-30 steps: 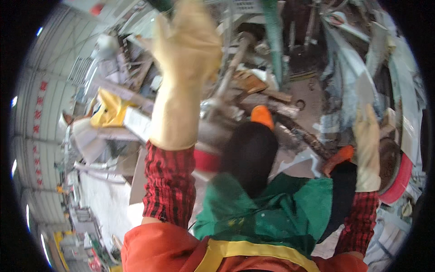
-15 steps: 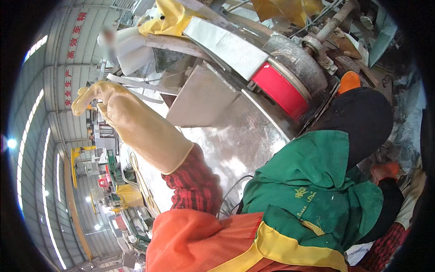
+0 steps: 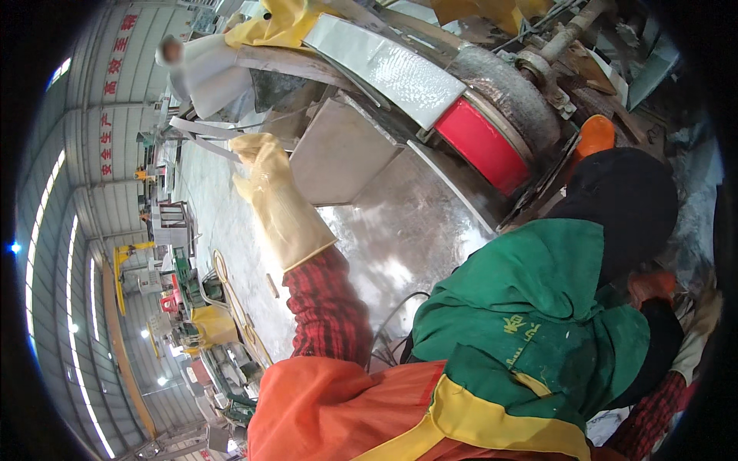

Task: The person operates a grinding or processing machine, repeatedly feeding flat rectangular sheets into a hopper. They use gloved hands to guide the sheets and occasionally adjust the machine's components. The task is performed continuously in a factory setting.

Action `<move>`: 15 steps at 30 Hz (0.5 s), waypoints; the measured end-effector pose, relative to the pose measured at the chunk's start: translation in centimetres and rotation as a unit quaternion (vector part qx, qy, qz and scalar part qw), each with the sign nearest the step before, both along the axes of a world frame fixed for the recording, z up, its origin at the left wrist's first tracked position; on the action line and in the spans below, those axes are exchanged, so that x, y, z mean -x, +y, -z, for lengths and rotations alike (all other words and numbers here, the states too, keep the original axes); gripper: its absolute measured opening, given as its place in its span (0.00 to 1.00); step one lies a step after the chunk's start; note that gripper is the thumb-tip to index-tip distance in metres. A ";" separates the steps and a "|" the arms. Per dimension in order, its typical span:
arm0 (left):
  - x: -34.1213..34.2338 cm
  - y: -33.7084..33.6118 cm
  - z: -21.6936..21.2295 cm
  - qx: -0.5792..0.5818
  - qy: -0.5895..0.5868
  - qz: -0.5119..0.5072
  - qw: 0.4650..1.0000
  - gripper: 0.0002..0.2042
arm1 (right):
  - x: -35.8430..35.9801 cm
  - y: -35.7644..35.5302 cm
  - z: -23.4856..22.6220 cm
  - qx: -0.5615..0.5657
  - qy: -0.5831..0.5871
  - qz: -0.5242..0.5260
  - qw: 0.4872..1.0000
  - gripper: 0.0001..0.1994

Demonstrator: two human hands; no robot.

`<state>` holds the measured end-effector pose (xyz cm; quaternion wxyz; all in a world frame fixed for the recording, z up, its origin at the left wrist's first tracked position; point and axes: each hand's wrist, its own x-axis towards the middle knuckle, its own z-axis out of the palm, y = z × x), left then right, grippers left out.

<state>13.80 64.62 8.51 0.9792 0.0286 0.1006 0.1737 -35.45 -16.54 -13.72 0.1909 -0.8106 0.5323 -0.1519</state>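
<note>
The left hand (image 3: 265, 173), in a long cream rubber glove, reaches out to the left over the pale floor (image 3: 223, 223). It is empty and partly open, its thumb standing apart from the bent fingers. A narrow grey strip (image 3: 196, 132) lies at the fingertips; the view there is too small and crowded to be sure whether they touch. Just right of the hand, a flat grey panel (image 3: 346, 154) leans at a slant, its near corner down toward the floor. A red-and-black checked sleeve (image 3: 327, 300) covers the forearm.

The right hand (image 3: 698, 330), also gloved, is at the far right, low beside the person's leg. It is partly cut off by the dark rim, so I cannot tell whether it is open or holding something.

Farther off, to the right of the panel, is a red drum (image 3: 483, 146) with a rough grey roller (image 3: 511, 88) just beside it and a long white board (image 3: 384, 65) running from it to the left. A yellow cloth (image 3: 280, 24) lies at the board's far left end. An orange shoe tip (image 3: 596, 134) shows beyond the person's black knee (image 3: 626, 203). A green apron (image 3: 511, 284) covers the lap, and a thin black cable (image 3: 390, 316) curves on the floor to its left.
</note>
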 end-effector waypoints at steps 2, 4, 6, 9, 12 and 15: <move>0.0 -0.3 2.3 -0.066 0.016 0.068 0.995 0.27 | 0.4 -0.6 -0.4 0.031 0.033 -0.005 0.999 0.26; -0.9 -3.3 4.9 -0.329 0.154 0.045 0.931 0.33 | 0.8 -1.2 -0.3 0.076 0.103 -0.025 0.991 0.26; 0.7 -10.9 7.5 -0.621 0.230 0.099 0.742 0.42 | 2.3 -1.3 -1.1 0.125 0.185 -0.029 0.974 0.25; 1.6 -17.9 6.3 -0.667 0.212 0.168 0.694 0.54 | -0.1 1.0 -1.3 0.148 0.160 -0.034 0.975 0.24; 1.3 -22.2 5.7 -0.777 0.272 0.190 0.536 0.59 | -1.2 2.8 -1.5 0.180 0.127 -0.047 0.974 0.23; 2.8 -24.9 6.9 -0.905 0.216 0.170 0.325 0.49 | -0.2 2.5 -1.0 -0.131 -0.339 0.036 0.931 0.22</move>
